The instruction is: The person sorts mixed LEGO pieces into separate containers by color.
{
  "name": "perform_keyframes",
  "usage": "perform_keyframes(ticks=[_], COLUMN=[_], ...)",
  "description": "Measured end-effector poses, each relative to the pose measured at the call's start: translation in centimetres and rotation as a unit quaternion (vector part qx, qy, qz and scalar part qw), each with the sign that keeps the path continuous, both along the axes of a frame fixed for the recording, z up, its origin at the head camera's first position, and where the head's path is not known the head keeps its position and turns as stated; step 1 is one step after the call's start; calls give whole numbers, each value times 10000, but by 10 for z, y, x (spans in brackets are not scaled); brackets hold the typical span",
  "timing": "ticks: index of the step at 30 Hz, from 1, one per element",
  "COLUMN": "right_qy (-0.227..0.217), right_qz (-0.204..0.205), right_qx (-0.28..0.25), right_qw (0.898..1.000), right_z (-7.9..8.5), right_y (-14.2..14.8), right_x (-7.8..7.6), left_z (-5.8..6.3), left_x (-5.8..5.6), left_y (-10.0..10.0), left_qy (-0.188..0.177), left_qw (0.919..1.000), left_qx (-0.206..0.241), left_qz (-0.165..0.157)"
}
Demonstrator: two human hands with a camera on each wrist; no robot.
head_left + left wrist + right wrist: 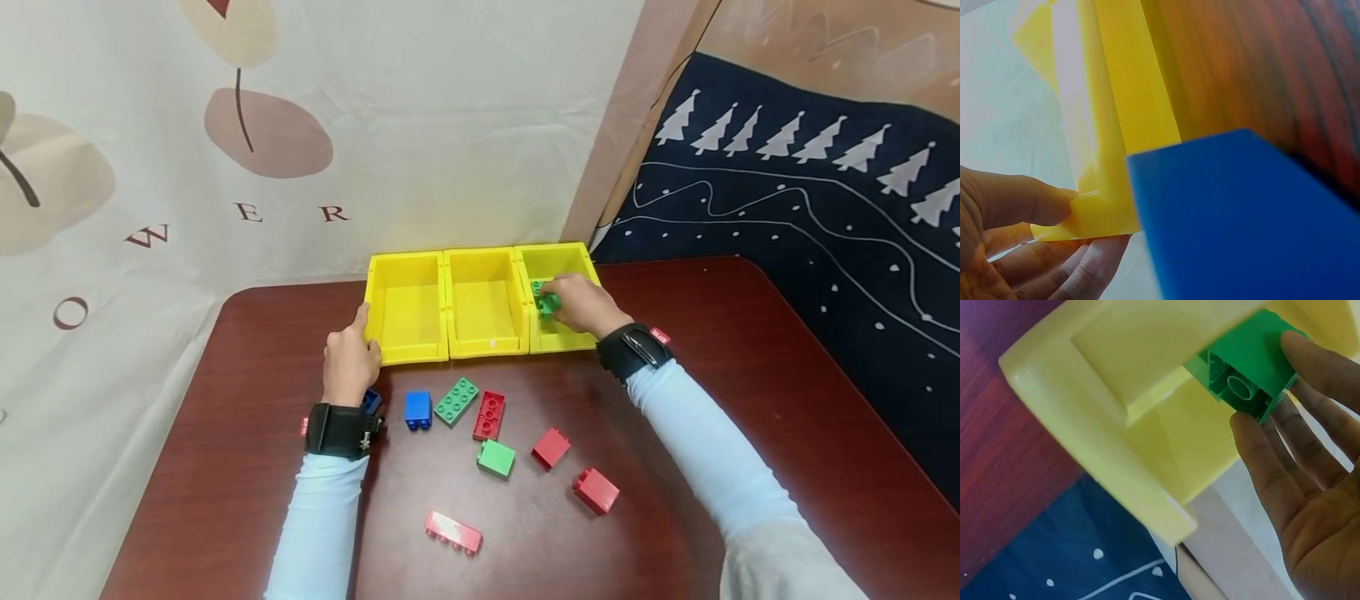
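Note:
Three yellow bins stand joined in a row at the back of the table. At the left bin (408,348), my left hand (351,358) pinches the outer side wall; the left wrist view shows the thumb on one face and fingers on the other. Over the right bin (555,252), my right hand (581,304) holds a green toy brick (1260,353) between thumb and fingers, its hollow underside partly visible. More green (537,287) shows beside it inside that bin, partly hidden by the hand. The middle bin (489,344) sits between them.
Loose bricks lie in front of the bins: a blue one (417,410), green ones (457,402) and several red ones (551,448). Another blue brick (371,402) is partly hidden by my left wrist. A white cloth (450,125) hangs behind the table.

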State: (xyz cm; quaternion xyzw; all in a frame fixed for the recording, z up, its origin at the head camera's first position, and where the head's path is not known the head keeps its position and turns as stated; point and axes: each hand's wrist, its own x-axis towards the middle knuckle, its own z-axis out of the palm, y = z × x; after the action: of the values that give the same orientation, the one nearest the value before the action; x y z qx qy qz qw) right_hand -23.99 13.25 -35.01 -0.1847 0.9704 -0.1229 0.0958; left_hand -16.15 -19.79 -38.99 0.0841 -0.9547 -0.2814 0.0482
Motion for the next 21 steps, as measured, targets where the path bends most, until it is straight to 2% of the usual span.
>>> perform_keyframes(ticks=[11,16,21], right_qy=[-91,-76,-88], right_qz=[83,184,110], right_qx=[195,538,612], right_qw=[9997,9984,9980], right_z=[-10,-16,-20], right_y=[-6,-6,-4], right_x=[-12,-14,-13], left_z=[2,1,0], left_x=[1,1,1], left_y=[-3,-2,0], left_qy=[24,-49,-26], left_qw=[10000,10000,10000], left_qx=[-6,-7,25], left_qz=[12,18,25])
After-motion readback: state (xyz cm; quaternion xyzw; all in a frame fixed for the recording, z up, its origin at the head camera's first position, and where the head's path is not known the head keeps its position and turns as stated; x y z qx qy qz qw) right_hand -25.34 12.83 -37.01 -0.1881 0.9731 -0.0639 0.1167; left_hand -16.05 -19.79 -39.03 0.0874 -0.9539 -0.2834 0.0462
